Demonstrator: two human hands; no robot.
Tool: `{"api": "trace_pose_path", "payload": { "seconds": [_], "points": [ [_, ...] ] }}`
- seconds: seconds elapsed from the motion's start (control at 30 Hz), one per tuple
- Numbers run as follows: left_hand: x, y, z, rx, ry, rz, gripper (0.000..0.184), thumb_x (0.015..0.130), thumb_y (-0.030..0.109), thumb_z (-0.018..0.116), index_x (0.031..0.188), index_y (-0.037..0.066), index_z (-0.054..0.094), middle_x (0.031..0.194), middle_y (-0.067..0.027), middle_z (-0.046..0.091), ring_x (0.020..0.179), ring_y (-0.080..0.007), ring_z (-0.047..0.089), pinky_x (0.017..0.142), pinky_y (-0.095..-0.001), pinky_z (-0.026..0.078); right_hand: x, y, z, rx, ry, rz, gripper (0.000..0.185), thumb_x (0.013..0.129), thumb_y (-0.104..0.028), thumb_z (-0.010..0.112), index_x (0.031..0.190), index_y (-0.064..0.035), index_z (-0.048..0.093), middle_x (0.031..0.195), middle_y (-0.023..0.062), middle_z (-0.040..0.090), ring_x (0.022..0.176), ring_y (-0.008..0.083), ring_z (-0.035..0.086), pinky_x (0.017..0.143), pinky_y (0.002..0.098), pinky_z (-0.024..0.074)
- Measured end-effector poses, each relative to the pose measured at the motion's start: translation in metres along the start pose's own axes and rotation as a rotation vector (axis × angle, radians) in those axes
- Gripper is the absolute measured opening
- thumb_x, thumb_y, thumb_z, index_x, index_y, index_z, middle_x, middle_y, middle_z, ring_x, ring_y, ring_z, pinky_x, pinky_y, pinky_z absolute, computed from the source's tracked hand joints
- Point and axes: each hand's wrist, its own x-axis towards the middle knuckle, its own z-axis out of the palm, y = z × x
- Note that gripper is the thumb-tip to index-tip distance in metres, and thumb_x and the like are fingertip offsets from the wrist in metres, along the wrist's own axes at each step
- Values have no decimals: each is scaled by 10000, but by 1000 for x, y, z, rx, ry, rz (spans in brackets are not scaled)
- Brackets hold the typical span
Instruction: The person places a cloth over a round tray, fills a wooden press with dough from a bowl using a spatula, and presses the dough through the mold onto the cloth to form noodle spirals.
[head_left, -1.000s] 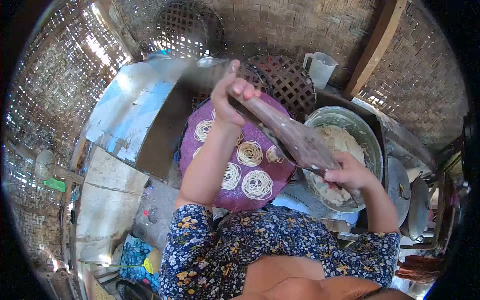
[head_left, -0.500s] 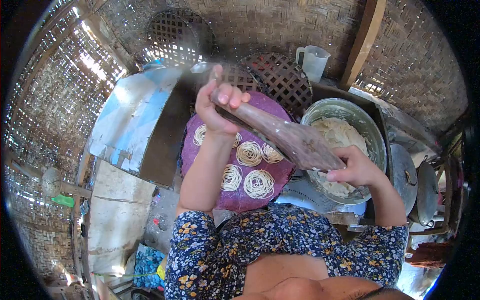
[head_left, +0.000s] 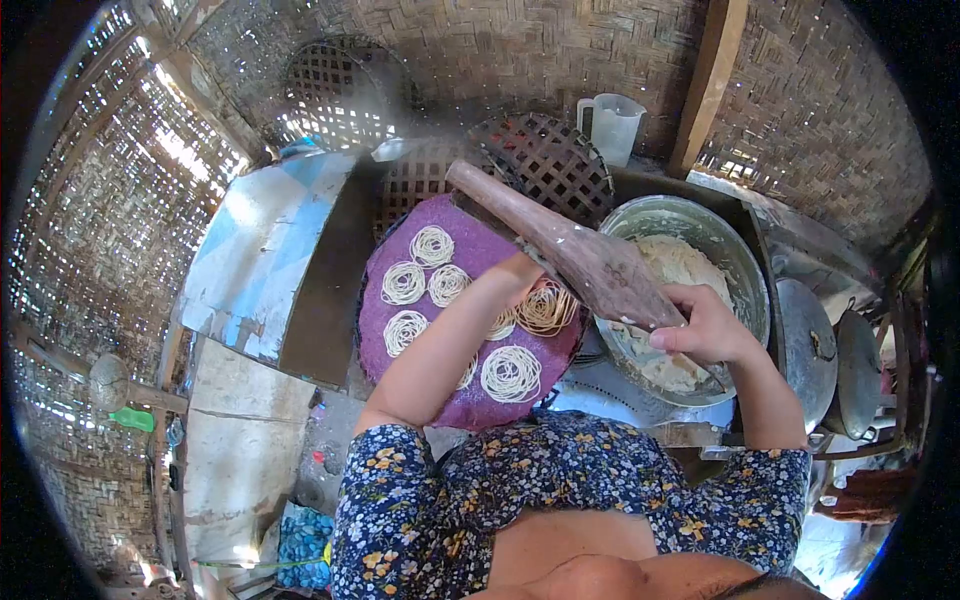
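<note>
My right hand [head_left: 705,325] grips the lower end of a long wooden noodle press [head_left: 585,260], which slants up to the left above a round tray covered in purple cloth [head_left: 465,215]. Most of my left hand [head_left: 522,272] is hidden under the press, over the tray's right side, so its fingers do not show. Several pale coils of thin noodle strands [head_left: 511,374] lie on the purple cloth. One coil [head_left: 545,308], shaded brownish, sits right by my left hand beneath the press.
A large metal pot [head_left: 755,250] of pale dough [head_left: 685,262] stands right of the tray. Behind are woven baskets [head_left: 545,165] and a clear plastic jug [head_left: 613,130]. Lidded pots [head_left: 803,345] stand at the right, a blue-and-white board [head_left: 255,255] at the left. A woven wall [head_left: 560,60] closes the back.
My left hand has let go of the upper end of the press and moved down and right beneath it. My right hand still holds the lower end.
</note>
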Motion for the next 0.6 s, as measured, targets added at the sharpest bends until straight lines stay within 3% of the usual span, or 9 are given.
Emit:
{"api": "trace_pose_path", "payload": {
  "seconds": [0.03,0.13,0.23,0.33,0.43,0.53,0.6],
  "points": [
    [-1,-3,2,178,27,-7,536,908,425,381,1260,20,400,1288,-104,438,1187,-195,385,989,-332,296,1,0,-1,18,6,4,592,643,-325,752,1086,22,570,907,94,622,829,138,556,759,285,444],
    [2,-4,0,110,45,-52,505,907,368,423,1269,18,383,1279,-107,438,1179,-195,385,1002,-334,284,2,0,-2,34,38,11,600,643,-329,753,1092,22,566,906,88,620,828,138,554,762,286,444],
    [4,-14,-9,57,-2,79,492,915,368,405,1258,15,386,1286,-100,429,1139,-193,423,968,-320,330,2,-6,-4,52,52,63,611,645,-327,752,1106,25,558,882,77,616,801,128,554,738,279,451],
    [6,-12,-11,198,-18,-41,496,921,396,378,1233,11,401,1251,-95,462,1071,-182,473,920,-300,376,4,-2,-5,44,92,9,621,652,-326,746,1118,33,548,842,62,609,737,110,550,673,261,458],
    [-4,1,5,178,65,-55,488,929,410,342,1178,5,454,1166,-105,524,1010,-170,507,885,-282,398,7,4,-5,78,119,-6,628,661,-330,736,1126,43,539,816,55,604,674,95,543,605,240,454],
    [10,-24,-23,274,168,-40,531,924,441,324,1128,-16,502,1126,-106,539,990,-152,508,868,-270,401,10,12,-6,109,131,-10,614,669,-333,730,1113,47,541,792,52,598,630,92,536,558,233,447],
    [2,-21,-29,590,207,-3,557,904,480,324,1149,23,526,1157,-135,527,1054,-231,480,923,-324,343,9,16,-8,131,136,-6,593,672,-333,727,1093,44,548,771,49,589,605,94,531,535,235,444]
  ]
}}
